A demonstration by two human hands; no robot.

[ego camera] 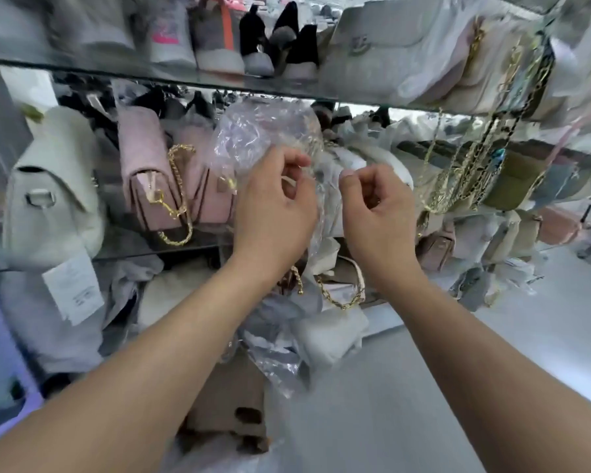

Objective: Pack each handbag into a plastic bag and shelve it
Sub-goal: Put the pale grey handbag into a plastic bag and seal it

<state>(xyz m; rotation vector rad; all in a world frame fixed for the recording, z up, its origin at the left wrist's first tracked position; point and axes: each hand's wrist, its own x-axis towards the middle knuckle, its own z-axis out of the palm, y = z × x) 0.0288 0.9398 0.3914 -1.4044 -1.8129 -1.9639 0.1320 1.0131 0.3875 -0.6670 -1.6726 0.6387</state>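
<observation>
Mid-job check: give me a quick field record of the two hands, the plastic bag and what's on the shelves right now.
left-hand grip: pinches the clear plastic bag, held up in front of the shelves
right-hand grip: fingers curled beside the film; cannot tell whether it holds it
bag contents: upper part looks empty
middle shelf: pink handbags with gold chains, upright, left of the hands
top shelf: shoes
image quality: motion-blurred
</observation>
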